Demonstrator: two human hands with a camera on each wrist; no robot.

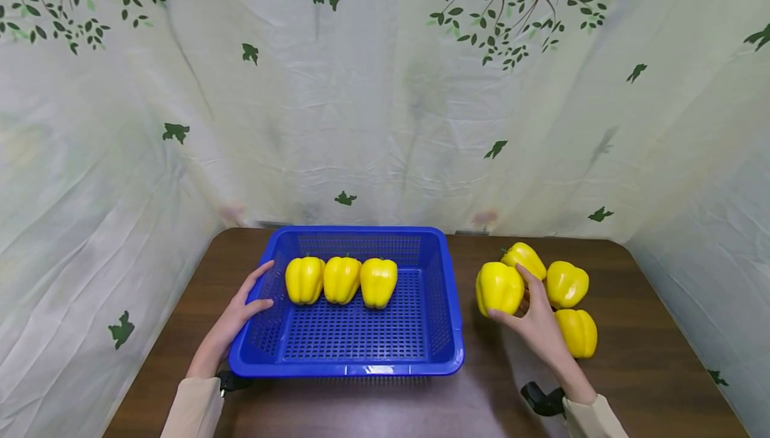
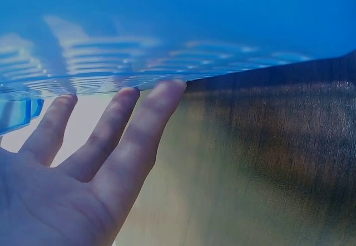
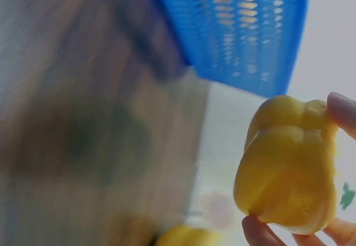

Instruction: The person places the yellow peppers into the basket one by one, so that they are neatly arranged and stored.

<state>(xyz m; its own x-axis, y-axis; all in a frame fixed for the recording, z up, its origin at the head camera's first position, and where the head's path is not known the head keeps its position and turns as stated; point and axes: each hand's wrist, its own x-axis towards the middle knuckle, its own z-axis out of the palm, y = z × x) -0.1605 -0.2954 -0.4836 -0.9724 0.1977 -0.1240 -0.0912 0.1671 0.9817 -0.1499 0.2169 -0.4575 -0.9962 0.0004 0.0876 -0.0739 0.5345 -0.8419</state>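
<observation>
My right hand (image 1: 538, 327) holds a yellow bell pepper (image 1: 499, 289) between thumb and fingers, right of the blue basket (image 1: 454, 331). In the right wrist view, that held pepper (image 3: 289, 168) is off the table, the basket's slotted wall (image 3: 239, 34) beyond it. Three more bell peppers (image 1: 341, 281) stand in a row inside the basket, toward its back left. At the basket's left side rests my left hand (image 1: 231, 317), thumb and index finger at the rim. The left wrist view shows other fingers (image 2: 147, 123) extended nearly straight against the basket's outer side.
Three loose yellow peppers lie to the right: one at the back (image 1: 525, 259), one in the middle (image 1: 567, 284) and one nearer (image 1: 577, 333), close to my right wrist. The brown wooden table (image 1: 637, 358) is bounded by a pale leaf-patterned curtain (image 1: 385, 124).
</observation>
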